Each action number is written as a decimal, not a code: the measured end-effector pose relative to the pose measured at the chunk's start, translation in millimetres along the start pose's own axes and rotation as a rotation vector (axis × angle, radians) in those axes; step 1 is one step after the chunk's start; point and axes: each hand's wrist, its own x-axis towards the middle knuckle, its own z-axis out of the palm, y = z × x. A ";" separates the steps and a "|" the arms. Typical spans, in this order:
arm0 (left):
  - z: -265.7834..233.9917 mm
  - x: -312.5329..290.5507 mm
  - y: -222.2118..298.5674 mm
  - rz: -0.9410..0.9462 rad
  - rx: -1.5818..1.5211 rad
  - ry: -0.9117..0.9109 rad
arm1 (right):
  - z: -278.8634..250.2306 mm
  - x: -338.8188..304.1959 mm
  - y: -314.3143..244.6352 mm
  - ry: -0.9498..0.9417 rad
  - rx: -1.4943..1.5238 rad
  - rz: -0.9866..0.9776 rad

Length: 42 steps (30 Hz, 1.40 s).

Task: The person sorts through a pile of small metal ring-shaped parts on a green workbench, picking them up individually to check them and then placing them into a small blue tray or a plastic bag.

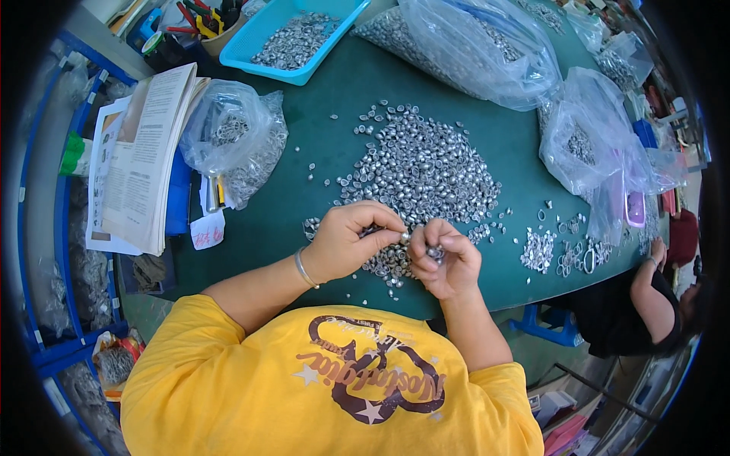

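Observation:
A wide heap of small silvery metal pieces point(422, 163), rounded and hollow-looking, lies on the green table point(304, 125). Over its near edge, my left hand point(338, 242) pinches one small silvery metal piece point(404, 238) between thumb and fingertips. Close beside it on the right, my right hand point(450, 266) is curled, with a few more of these pieces showing among its fingers. Its fingertips come up to the piece in my left hand; whether they touch it I cannot tell. Part of the heap is hidden under both hands.
At the back stand a blue basket point(303, 76) of metal pieces and a big filled plastic bag point(487, 57). Another filled bag point(258, 163) and papers point(144, 159) lie left. Smaller piles point(538, 251) and a co-worker's arm point(654, 292) are on the right.

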 end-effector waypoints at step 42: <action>-0.8 23.1 6.3 -0.737 -0.777 -0.072 | 8.9 16.4 -8.1 0.064 -1.260 -0.635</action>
